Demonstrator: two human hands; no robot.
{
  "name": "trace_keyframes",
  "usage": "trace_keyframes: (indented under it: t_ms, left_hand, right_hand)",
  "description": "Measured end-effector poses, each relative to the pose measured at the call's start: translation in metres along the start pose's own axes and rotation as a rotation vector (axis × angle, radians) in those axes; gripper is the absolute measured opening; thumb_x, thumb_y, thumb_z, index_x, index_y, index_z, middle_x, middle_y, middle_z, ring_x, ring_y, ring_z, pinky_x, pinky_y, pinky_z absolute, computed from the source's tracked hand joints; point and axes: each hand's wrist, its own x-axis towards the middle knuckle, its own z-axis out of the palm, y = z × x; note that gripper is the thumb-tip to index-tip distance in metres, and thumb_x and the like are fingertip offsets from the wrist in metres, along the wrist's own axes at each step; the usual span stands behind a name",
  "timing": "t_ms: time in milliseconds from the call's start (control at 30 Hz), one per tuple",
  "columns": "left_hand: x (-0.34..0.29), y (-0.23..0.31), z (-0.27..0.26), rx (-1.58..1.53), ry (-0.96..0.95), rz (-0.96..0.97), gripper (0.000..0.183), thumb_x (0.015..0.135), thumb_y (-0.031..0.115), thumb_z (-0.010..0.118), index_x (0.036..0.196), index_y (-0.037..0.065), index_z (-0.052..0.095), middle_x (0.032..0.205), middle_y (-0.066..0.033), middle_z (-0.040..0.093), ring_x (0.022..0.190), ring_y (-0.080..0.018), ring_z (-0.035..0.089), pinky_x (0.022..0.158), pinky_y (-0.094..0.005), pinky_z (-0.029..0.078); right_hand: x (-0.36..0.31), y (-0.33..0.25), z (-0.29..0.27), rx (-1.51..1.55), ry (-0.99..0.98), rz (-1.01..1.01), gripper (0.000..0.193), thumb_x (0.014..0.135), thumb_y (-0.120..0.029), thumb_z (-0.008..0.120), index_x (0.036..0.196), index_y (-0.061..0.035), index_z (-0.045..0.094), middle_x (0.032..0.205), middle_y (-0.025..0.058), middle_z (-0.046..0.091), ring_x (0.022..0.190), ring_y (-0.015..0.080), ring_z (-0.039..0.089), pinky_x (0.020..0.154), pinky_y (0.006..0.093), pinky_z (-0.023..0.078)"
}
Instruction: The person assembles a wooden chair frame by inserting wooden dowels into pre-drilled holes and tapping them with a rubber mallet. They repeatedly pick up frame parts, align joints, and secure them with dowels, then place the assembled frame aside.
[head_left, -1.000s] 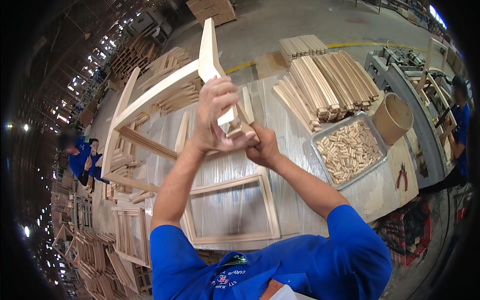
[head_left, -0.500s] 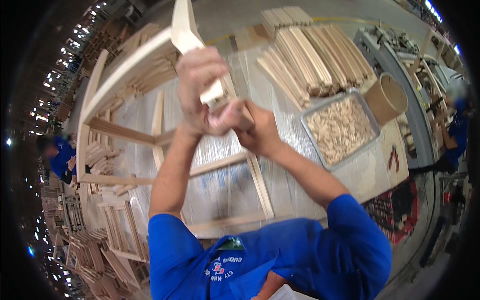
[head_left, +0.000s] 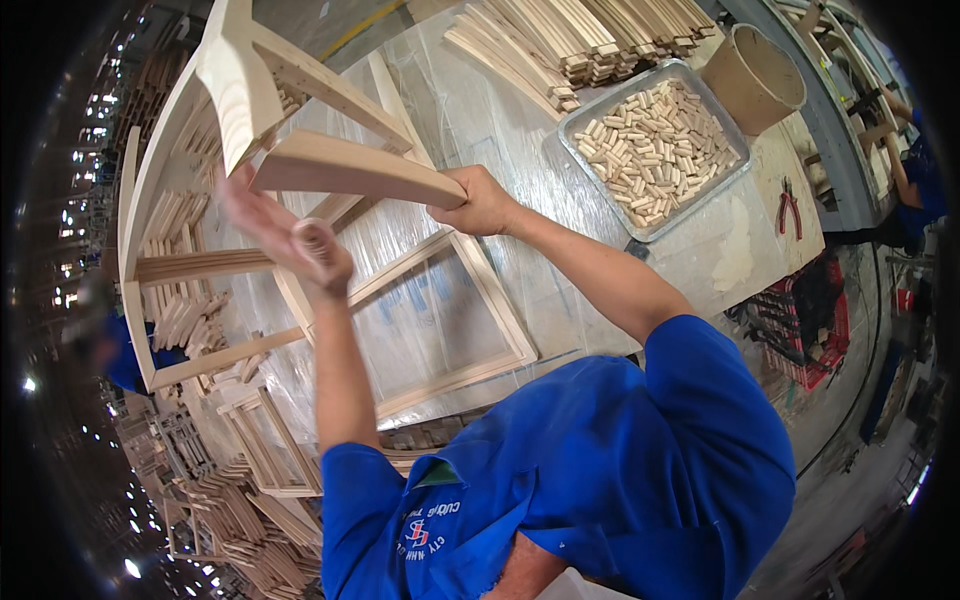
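My right hand [head_left: 482, 203] is closed around the near end of a pale wooden rail [head_left: 360, 168]. The rail's other end meets a curved wooden post [head_left: 240, 85] at the upper left. A second slanting bar [head_left: 330, 92] also runs off this post. My left hand [head_left: 290, 238] is smeared by motion beside the post's lower end. Its thumb stands apart from the stretched fingers, and nothing shows in it. Whether its fingertips touch the post cannot be made out. Below the rail, a rectangular wooden frame [head_left: 490, 290] lies on the plastic-covered table [head_left: 560, 270].
A metal tray [head_left: 655, 232] full of short wooden dowels stands to the right, beside a brown bucket [head_left: 752, 80]. Stacked wooden strips [head_left: 570, 40] lie behind. Red-handled pliers [head_left: 790, 212] rest near the table's right edge. A larger wooden frame [head_left: 130, 240] stands at left. Co-workers appear at both sides.
My hands, earlier close together on the wood, have separated. The right now grips the rail's near end; the left has moved left and opened. The post has shifted left, and the view has turned.
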Motion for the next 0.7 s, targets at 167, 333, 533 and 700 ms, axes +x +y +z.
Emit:
trace_keyframes:
  t_ms: [167, 333, 533, 700]
  left_hand:
    - [-0.196, -0.01, -0.014, 0.401, -0.763, -0.64, 0.086, 0.087, 0.041, 0.079, 0.143, -0.013, 0.042, 0.133, -0.027, 0.053, 0.13, -0.0402, 0.047, 0.117, -0.0523, 0.032]
    - [-0.215, 0.0, 0.045, 0.661, -0.949, -0.812, 0.077, 0.075, 0.059, 0.08, 0.107, -0.008, 0.059, 0.11, -0.0201, 0.056, 0.112, -0.0369, 0.05, 0.118, -0.0504, 0.024]
    - [-0.233, 0.0, 0.049, 0.82, -0.876, -0.71, 0.075, 0.077, 0.051, 0.081, 0.114, -0.01, 0.057, 0.114, -0.0217, 0.054, 0.119, -0.0388, 0.048, 0.121, -0.0564, 0.022]
    - [-0.232, -0.001, 0.049, 0.797, -0.821, -0.707, 0.07, 0.075, 0.044, 0.082, 0.112, -0.008, 0.055, 0.112, -0.022, 0.052, 0.118, -0.0406, 0.047, 0.12, -0.0585, 0.022]
  right_hand:
    - [0.006, -0.002, 0.009, -0.003, -0.027, -0.007, 0.015, 0.084, -0.009, 0.075, 0.095, 0.0007, 0.072, 0.08, 0.0033, 0.071, 0.076, 0.0085, 0.062, 0.07, 0.0283, 0.053]
    - [0.008, 0.013, 0.011, -0.011, 0.02, -0.066, 0.015, 0.081, -0.007, 0.074, 0.093, 0.001, 0.071, 0.08, 0.0041, 0.071, 0.076, 0.0084, 0.061, 0.068, 0.0292, 0.052]
    - [0.007, 0.011, 0.014, -0.033, 0.026, -0.049, 0.016, 0.08, -0.006, 0.071, 0.093, 0.0019, 0.07, 0.076, 0.0033, 0.068, 0.073, 0.0075, 0.057, 0.066, 0.029, 0.05]
    - [0.01, 0.008, 0.02, 0.008, 0.067, -0.049, 0.013, 0.079, -0.005, 0.07, 0.09, 0.0013, 0.07, 0.077, 0.0036, 0.069, 0.073, 0.0081, 0.061, 0.066, 0.0288, 0.051]
